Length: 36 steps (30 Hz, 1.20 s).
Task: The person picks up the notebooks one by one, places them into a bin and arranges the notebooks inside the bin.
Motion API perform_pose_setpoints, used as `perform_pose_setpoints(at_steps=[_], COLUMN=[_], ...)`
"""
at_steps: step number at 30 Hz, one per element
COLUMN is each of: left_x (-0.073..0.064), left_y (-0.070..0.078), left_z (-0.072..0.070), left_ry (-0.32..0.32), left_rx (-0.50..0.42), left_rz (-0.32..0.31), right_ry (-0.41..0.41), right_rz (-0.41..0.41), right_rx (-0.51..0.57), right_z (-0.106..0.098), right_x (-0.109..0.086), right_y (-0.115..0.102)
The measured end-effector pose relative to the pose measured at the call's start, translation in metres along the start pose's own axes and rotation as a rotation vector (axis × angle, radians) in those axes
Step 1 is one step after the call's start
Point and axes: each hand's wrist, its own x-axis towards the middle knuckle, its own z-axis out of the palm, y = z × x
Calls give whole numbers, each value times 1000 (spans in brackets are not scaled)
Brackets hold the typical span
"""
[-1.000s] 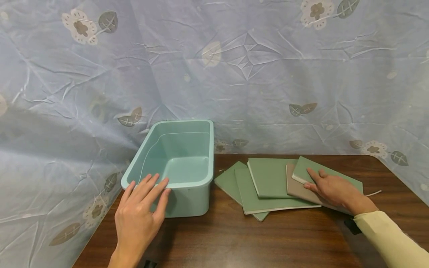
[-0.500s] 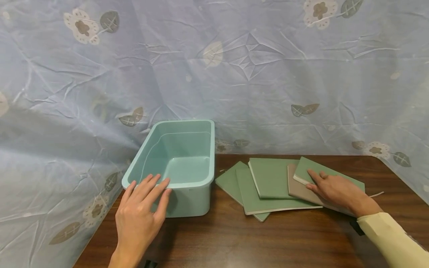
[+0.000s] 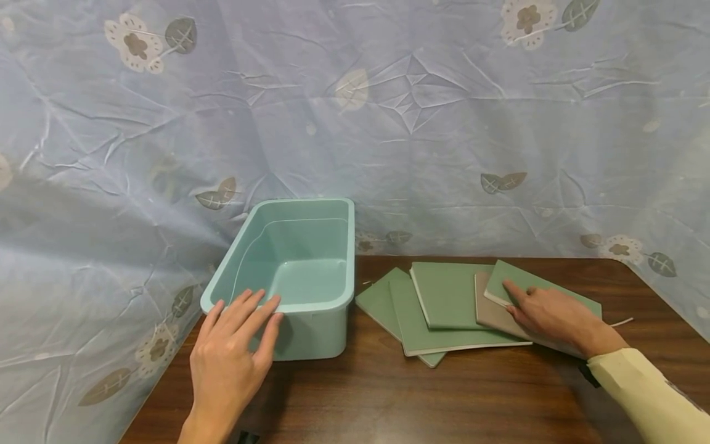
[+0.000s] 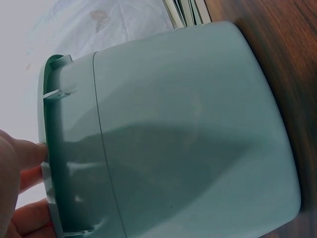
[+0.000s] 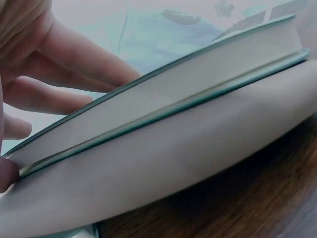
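Observation:
In the head view my left hand (image 3: 230, 357) lies at the near rim of a pale teal plastic bin (image 3: 316, 336), its fingers extended over the edge. The left wrist view shows the thumb (image 4: 32, 153) against the rim. My right hand (image 3: 549, 314) is on the top green notebook (image 3: 582, 300). Its fingers (image 5: 89, 59) lie on the cover, while the thumb (image 5: 7, 173) meets the lower cover's edge, pinching the notebook. Beneath it is a taupe notebook (image 3: 490, 313). Several more green notebooks (image 3: 452, 296) fan out leftward, overlapping. The right palm hides part of the top two.
The dark wooden table (image 3: 421, 401) carries everything. A crumpled grey-blue floral cloth (image 3: 410, 160) hangs behind and along the left. A pale cord (image 3: 621, 321) sticks out right of the notebooks. The bin stands left of the pile, a narrow gap between them.
My right hand's fingers have shifted and bent slightly on the top notebook. The left hand, the bin and the notebooks stay in place.

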Motion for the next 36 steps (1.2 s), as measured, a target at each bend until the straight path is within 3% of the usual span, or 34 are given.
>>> perform_pose_setpoints(at_steps=[11,20,29,36], left_x=[0,1,1,1], left_y=[0,1,1,1], left_z=[-2,-2,-1,-1], left_ry=[-44,-41,-49,-49], left_rx=[11,3,-1,1], left_rz=[-9,-11,-15,-11], right_ry=[29,97,29,-9], right_rz=[-14,-125,-133,-107], right_rx=[14,-10,-117,-77], right_z=[-3,-4,-4,-6], right_x=[8,5,6,8], right_y=[-7,-7,-9,-13])
